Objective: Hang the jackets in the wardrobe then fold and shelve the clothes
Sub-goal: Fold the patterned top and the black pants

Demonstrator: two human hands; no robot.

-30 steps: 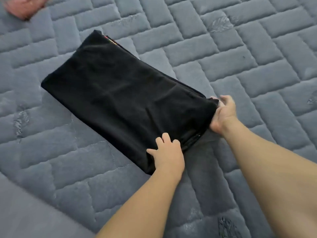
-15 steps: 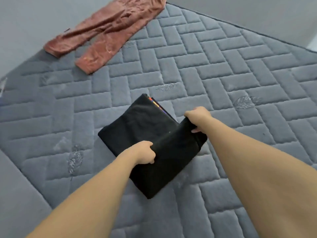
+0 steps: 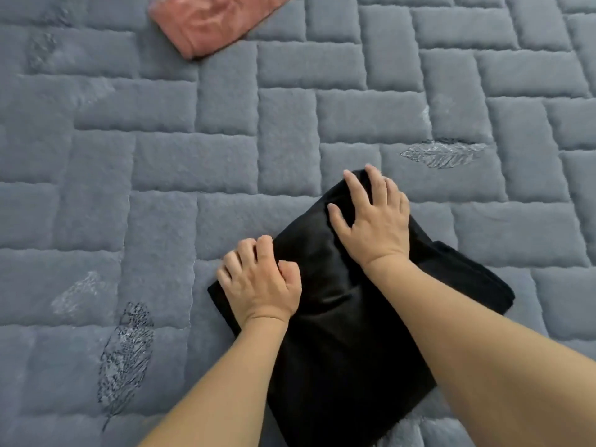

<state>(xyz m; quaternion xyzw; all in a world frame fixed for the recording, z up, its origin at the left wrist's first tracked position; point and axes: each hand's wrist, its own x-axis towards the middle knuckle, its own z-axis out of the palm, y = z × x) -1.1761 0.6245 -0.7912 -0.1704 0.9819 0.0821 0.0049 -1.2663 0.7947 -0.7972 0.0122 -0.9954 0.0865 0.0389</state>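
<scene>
A black garment (image 3: 342,337), folded into a compact square, lies on the grey quilted mattress (image 3: 193,162). My left hand (image 3: 258,282) sits on the garment's left edge with its fingers curled over that edge. My right hand (image 3: 371,217) lies flat on the far corner of the fold, fingers spread and pressing down. Both forearms cross the lower part of the garment and hide some of it.
A rust-pink garment (image 3: 209,21) lies at the top of the view, partly cut off by the frame. The quilted mattress with embroidered leaf patterns stretches out on all sides of the black fold.
The near end of the black garment has been folded over onto the far half, making it shorter. My hands moved from gripping the near end to resting on top of the fold.
</scene>
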